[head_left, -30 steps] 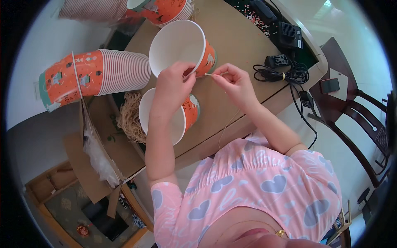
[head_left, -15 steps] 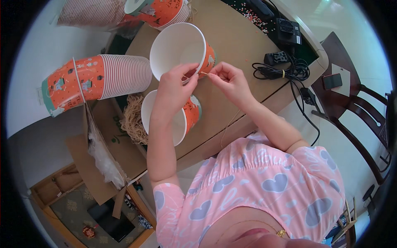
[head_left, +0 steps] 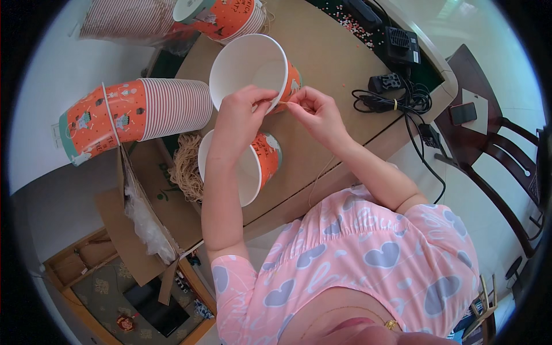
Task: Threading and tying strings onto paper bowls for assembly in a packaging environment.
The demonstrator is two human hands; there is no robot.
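My left hand [head_left: 244, 118] is closed in a pinch at the near right rim of a large orange paper bucket [head_left: 248, 64] with a white inside, lying on its side. A thin tan string [head_left: 283, 103] runs from its fingertips across to my right hand [head_left: 317, 117], which also pinches it. A loose length of string hangs from below my right hand over the table edge. Beneath my left wrist lies a second, smaller-looking paper bucket [head_left: 251, 181], partly hidden by my forearm. A tangled bundle of tan strings [head_left: 187, 168] rests beside it.
A long nested stack of paper buckets [head_left: 135, 112] lies at the left, with another stack [head_left: 230, 20] at the back. An open cardboard box [head_left: 129, 236] stands below left. Coiled black cables [head_left: 411, 99] and a black adapter [head_left: 401, 43] occupy the table's right side; a dark chair [head_left: 468, 132] stands beyond.
Both hands have shifted very slightly left, still pinching the string at the bucket's rim. My left forearm has swung a little to the left; the buckets stay in place.
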